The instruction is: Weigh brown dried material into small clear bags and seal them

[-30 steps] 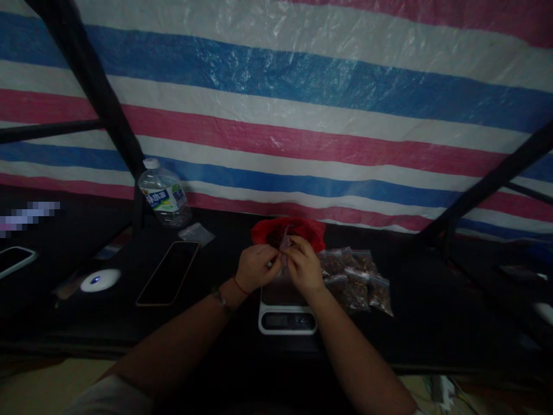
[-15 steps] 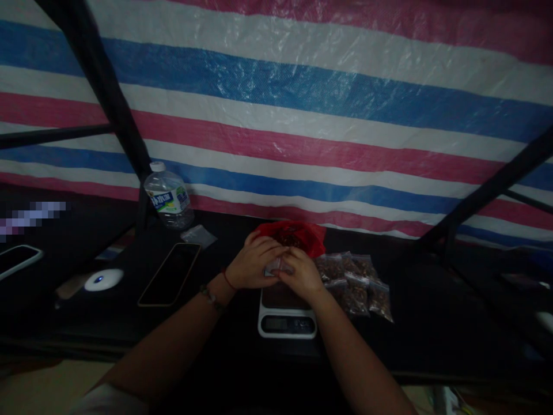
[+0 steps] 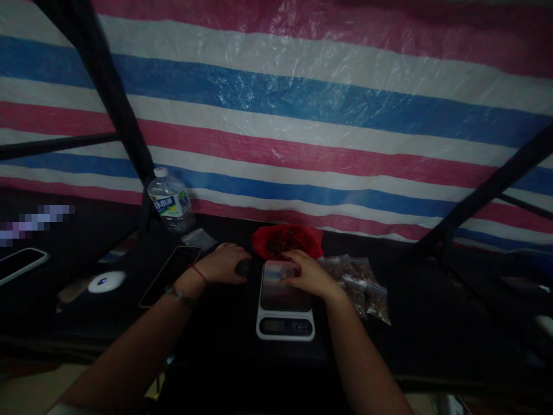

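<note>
My left hand (image 3: 222, 264) is low over the black table beside the phone, its fingers curved round a small dark rounded thing (image 3: 243, 267) whose kind I cannot make out. Over the scale's plate, my right hand (image 3: 313, 275) has its thumb and fingers bent about a small, greyish, see-through thing (image 3: 290, 271), too blurred to name. Below that hand lies the white kitchen scale (image 3: 285, 327), its display facing me. Just behind the scale, a red plastic bag (image 3: 311, 241) stands open with dark brown bits inside. Several filled zip bags (image 3: 355, 295) of brown bits lie to the right.
A black phone (image 3: 162, 282) and a small clear zip bag (image 3: 197, 237) lie on the left. Behind them stands a clear plastic bottle (image 3: 173, 204) by a black frame leg. A white oval device (image 3: 107, 281) is farther left. Striped sheeting (image 3: 302, 132) hangs behind the table.
My hands were together over the scale around a small clear bag; now they are apart. The left has moved left towards the phone, and the right stays over the scale, uncovering its plate.
</note>
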Available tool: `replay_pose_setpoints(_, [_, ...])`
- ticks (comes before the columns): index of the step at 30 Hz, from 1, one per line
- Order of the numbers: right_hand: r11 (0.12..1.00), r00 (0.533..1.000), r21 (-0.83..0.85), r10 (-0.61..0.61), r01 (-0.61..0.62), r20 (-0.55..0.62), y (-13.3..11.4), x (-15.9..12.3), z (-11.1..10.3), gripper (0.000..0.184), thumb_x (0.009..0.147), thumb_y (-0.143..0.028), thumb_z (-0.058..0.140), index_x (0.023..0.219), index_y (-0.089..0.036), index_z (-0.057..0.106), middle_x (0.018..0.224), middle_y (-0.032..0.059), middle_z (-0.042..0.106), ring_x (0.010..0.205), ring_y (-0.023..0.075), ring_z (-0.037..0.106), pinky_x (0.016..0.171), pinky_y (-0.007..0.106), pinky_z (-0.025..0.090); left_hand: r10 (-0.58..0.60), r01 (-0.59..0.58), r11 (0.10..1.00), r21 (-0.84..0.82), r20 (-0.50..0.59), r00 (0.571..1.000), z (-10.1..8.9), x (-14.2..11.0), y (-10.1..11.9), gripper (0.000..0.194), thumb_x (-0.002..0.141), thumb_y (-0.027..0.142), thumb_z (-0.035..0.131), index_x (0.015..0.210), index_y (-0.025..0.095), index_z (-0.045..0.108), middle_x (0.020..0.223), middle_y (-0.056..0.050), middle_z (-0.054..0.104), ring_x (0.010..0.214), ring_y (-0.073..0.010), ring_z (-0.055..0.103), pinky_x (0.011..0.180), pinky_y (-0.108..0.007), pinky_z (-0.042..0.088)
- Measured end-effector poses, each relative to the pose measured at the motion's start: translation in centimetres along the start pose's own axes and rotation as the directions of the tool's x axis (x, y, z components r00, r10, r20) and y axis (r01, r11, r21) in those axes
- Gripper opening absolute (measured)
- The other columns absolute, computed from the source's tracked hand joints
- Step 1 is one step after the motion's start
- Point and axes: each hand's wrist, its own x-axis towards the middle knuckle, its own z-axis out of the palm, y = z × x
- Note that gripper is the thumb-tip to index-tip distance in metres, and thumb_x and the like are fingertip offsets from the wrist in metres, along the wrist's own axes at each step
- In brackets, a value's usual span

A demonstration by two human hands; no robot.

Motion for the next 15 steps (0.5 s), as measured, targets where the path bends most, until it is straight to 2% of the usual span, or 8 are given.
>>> replay_pose_setpoints(3, [0.999, 0.994, -0.025, 0.040, -0.038, 0.102, -0.2, -0.1, 0.7, 0.049, 0.070, -0.019, 0.074, 0.117, -0.019, 0.062, 0.115, 0.0098, 0.060, 0.104, 0.0221, 0.058, 0.093, 0.036, 0.045, -0.001, 0.001, 1.000, 0.004, 0.100, 0.995, 1.4, -0.4, -1.1, 0.064, 0.058, 0.048, 0.077, 0.116, 0.027, 0.061, 0.118, -0.006, 0.063, 0.110, -0.0282, 0.056, 0.096, -0.038, 0.040])
replay_pose_setpoints(5, [1.000, 0.997, -0.020, 0.023, -0.022, 0.075, -0.2, 0.0, 0.9, 0.050, 0.070, -0.021, 0.074, 0.119, -0.020, 0.061, 0.116, 0.0095, 0.060, 0.106, 0.0221, 0.057, 0.094, 0.037, 0.045, 0.013, -0.010, 0.999, -0.032, 0.072, 0.997, 1.6, -0.6, -1.3, 0.072, 0.058, 0.051, 0.077, 0.123, 0.026, 0.058, 0.121, -0.007, 0.061, 0.111, -0.0282, 0.055, 0.096, -0.038, 0.041])
replay_pose_setpoints(7, [1.000, 1.000, 0.002, -0.016, 0.016, -0.022, 0.0, 0.2, 0.5, 0.049, 0.074, -0.025, 0.071, 0.122, -0.020, 0.058, 0.119, 0.0092, 0.059, 0.111, 0.0215, 0.055, 0.097, 0.037, 0.043, 0.027, -0.029, 0.996, -0.081, -0.030, 0.999, 1.2, -0.4, -1.0, 0.063, 0.068, 0.052, 0.071, 0.122, 0.023, 0.058, 0.118, -0.009, 0.063, 0.108, -0.0258, 0.056, 0.093, -0.035, 0.043])
replay_pose_setpoints(10, [0.999, 0.986, -0.015, -0.054, 0.052, -0.157, 0.6, 1.6, -0.6, 0.031, 0.087, -0.022, 0.054, 0.117, -0.019, 0.060, 0.117, 0.0081, 0.061, 0.110, 0.0178, 0.055, 0.099, 0.036, 0.042, 0.052, -0.078, 0.989, -0.129, -0.191, 0.980, 0.2, 1.2, 0.2, 0.031, 0.086, 0.038, 0.054, 0.110, 0.021, 0.065, 0.105, -0.007, 0.067, 0.099, -0.0206, 0.060, 0.088, -0.031, 0.045])
replay_pose_setpoints(11, [0.997, 0.987, -0.049, -0.061, 0.054, -0.150, 1.0, 2.3, -1.0, 0.029, 0.088, -0.018, 0.049, 0.114, -0.018, 0.061, 0.116, 0.0079, 0.062, 0.109, 0.0173, 0.055, 0.099, 0.036, 0.042, 0.073, -0.102, 0.986, -0.129, -0.215, 0.974, 0.0, 2.1, 0.8, 0.026, 0.088, 0.032, 0.051, 0.104, 0.021, 0.068, 0.102, -0.007, 0.068, 0.096, -0.0195, 0.061, 0.087, -0.031, 0.046])
replay_pose_setpoints(13, [0.987, 0.997, -0.159, -0.026, 0.015, -0.068, 1.7, 4.2, -1.3, 0.032, 0.086, -0.010, 0.045, 0.111, -0.017, 0.064, 0.115, 0.0085, 0.064, 0.110, 0.0182, 0.056, 0.100, 0.036, 0.041, 0.110, -0.133, 0.986, -0.105, -0.197, 0.974, 0.1, 4.5, 2.3, 0.024, 0.087, 0.021, 0.048, 0.097, 0.020, 0.070, 0.101, -0.006, 0.069, 0.095, -0.0186, 0.062, 0.088, -0.030, 0.046])
replay_pose_setpoints(15, [0.955, 0.991, -0.287, 0.104, -0.077, 0.080, 2.6, 6.1, -1.2, 0.035, 0.083, -0.007, 0.045, 0.111, -0.014, 0.065, 0.115, 0.0115, 0.064, 0.109, 0.0203, 0.057, 0.098, 0.035, 0.042, 0.082, -0.092, 0.992, -0.083, -0.126, 0.989, 0.7, 7.3, 3.8, 0.027, 0.086, 0.014, 0.045, 0.095, 0.018, 0.070, 0.102, -0.007, 0.070, 0.096, -0.0176, 0.063, 0.089, -0.029, 0.046])
